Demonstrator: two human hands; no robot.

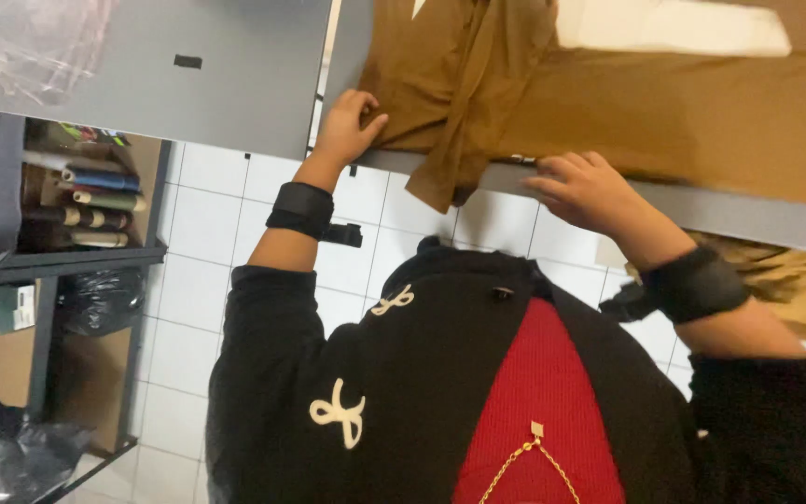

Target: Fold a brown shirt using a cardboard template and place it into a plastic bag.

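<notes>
At the near edge of the grey bench (235, 103), seen from the head camera, a brown garment (608, 103) lies spread over the right part of the top. One folded corner of the cloth hangs over the bench edge between the two hands. A pale rectangular sheet (673, 26) lies on the garment toward the far edge of the bench. The left part of the bench top is bare apart from a small black mark (187, 62) and crumpled clear plastic film (20, 47) at the far left corner, which leaves open surface on that side.

Below the edge, a white tiled floor (207, 233) shows between the person's body and the bench. To the left stands a grey shelf unit (76, 252) holding rolls of material, with dark plastic bags beneath it. More brown cloth (795, 280) hangs below the bench edge on the right.

The left hand (349, 126) rests at the bench edge on the left border of the garment, fingers curled together and thumb pressed against the cloth, pinching its edge. The right hand (582, 187) lies at the bench edge just right of the hanging corner, fingers slightly spread and bent, tips touching the garment's lower border. Each wrist carries a black band.
</notes>
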